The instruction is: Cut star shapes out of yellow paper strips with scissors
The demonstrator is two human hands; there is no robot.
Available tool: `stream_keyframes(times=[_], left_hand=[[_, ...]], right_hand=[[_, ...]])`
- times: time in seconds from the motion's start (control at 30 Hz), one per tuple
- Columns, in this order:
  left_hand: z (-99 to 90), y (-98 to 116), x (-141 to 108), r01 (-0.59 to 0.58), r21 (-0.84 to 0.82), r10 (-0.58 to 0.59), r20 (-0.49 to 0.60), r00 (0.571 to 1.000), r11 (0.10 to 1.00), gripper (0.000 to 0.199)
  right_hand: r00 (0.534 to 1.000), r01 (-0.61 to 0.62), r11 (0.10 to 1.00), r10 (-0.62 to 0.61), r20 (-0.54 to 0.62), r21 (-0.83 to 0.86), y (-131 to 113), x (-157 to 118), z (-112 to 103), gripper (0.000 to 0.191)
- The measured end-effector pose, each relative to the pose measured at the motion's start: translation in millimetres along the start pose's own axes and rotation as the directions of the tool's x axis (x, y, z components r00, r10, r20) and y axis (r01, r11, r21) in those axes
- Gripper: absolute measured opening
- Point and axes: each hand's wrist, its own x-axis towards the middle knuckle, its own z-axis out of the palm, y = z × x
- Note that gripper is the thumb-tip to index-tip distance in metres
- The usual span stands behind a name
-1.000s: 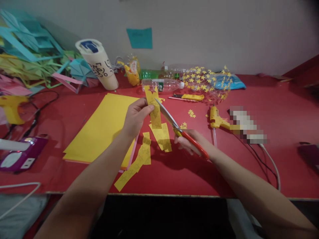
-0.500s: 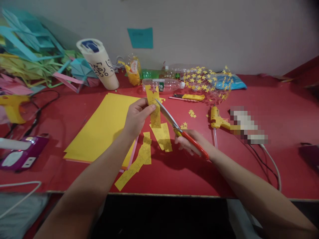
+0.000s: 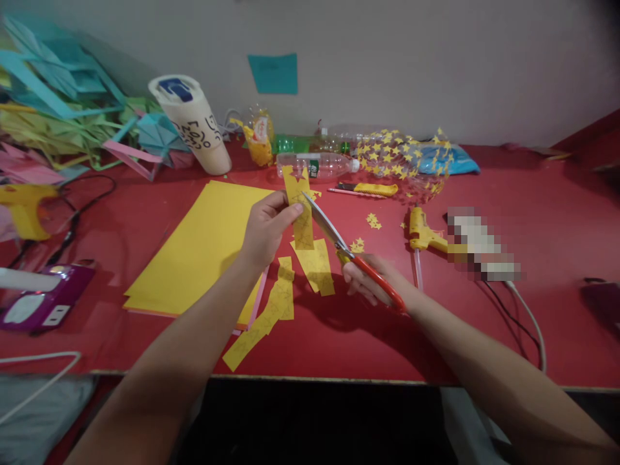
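My left hand point(image 3: 268, 223) pinches a yellow paper strip point(image 3: 303, 229) upright between thumb and fingers. Star outlines are drawn on the strip, and its top edge is notched. My right hand point(image 3: 371, 278) grips red-handled scissors point(image 3: 368, 271), whose blade tips touch the strip's right side near my left thumb. Below the strip lie more yellow paper pieces point(image 3: 317, 268) and some overlapping marked strips point(image 3: 271, 310). Small cut-out stars point(image 3: 372, 221) rest in little heaps beyond the scissors. A stack of yellow sheets point(image 3: 194, 252) lies under and left of my left hand.
Behind are a clear bottle point(image 3: 314, 166), a yellow box cutter point(image 3: 372, 189) and a clear form dotted with stars point(image 3: 402, 158). A yellow glue gun point(image 3: 423, 232) lies right, another glue gun point(image 3: 26, 206) left. A white tumbler point(image 3: 194, 129) stands near folded paper shapes point(image 3: 62, 71).
The fingers of my right hand and the scissor handles have shifted very slightly. My left hand and the strip stay almost still.
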Motion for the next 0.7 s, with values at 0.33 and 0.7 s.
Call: stream_keyframes(times=[0.33,0.7], left_hand=[[-1.0,-0.3,-0.2,-0.001,0.007,0.001,0.009,1.0,1.0,0.009],[0.0,2.0,-1.0,0.015,-0.027,-0.015,0.008,1.0,1.0,0.009]], right_hand=[[1.0,0.004,1.0,-0.004,-0.02,-0.01,0.5,0.4,-0.3,0.045],[1.0,0.027,1.0,-0.027,-0.013,0.009,0.4,0.6,-1.1,0.045]])
